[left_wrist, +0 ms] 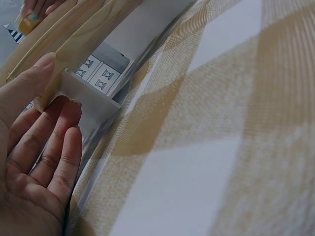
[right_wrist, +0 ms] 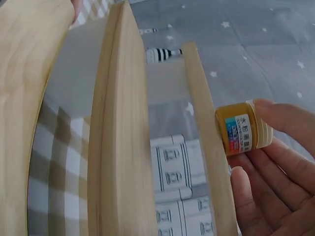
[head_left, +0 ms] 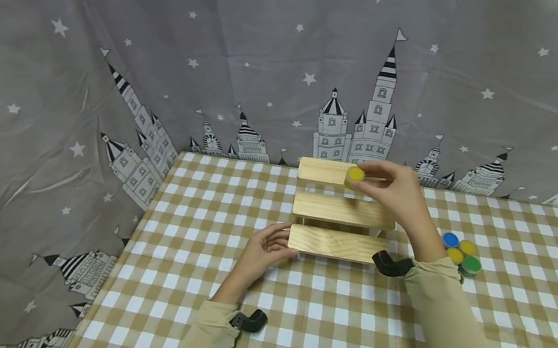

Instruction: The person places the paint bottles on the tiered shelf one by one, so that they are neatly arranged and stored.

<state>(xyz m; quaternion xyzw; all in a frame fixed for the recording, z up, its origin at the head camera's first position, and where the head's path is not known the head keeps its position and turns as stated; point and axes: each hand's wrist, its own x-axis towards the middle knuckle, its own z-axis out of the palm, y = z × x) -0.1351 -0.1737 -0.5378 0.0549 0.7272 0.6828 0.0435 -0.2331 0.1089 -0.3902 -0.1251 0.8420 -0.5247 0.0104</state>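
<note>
A three-tier wooden display stand [head_left: 333, 243] with pale boards stands on the table. My left hand [head_left: 266, 248] holds the left end of its lowest board, the thumb at the board's edge and the fingers [left_wrist: 59, 142] beneath it. My right hand [head_left: 392, 186] pinches a small jar of yellow paint [right_wrist: 238, 129] by its lid end, fingers on one side and thumb on the other. In the right wrist view the jar's base is right at the top board [right_wrist: 209, 132], and a printed label faces the camera. The head view has it over the right part of that board.
Several paint jars stand bunched together right of the stand: a blue one [head_left: 450, 240], a green one [head_left: 471, 264] and yellow ones [head_left: 455, 255]. A checked cloth [head_left: 330, 334] covers the table. Behind hangs a grey curtain [head_left: 277, 46] printed with castles and stars.
</note>
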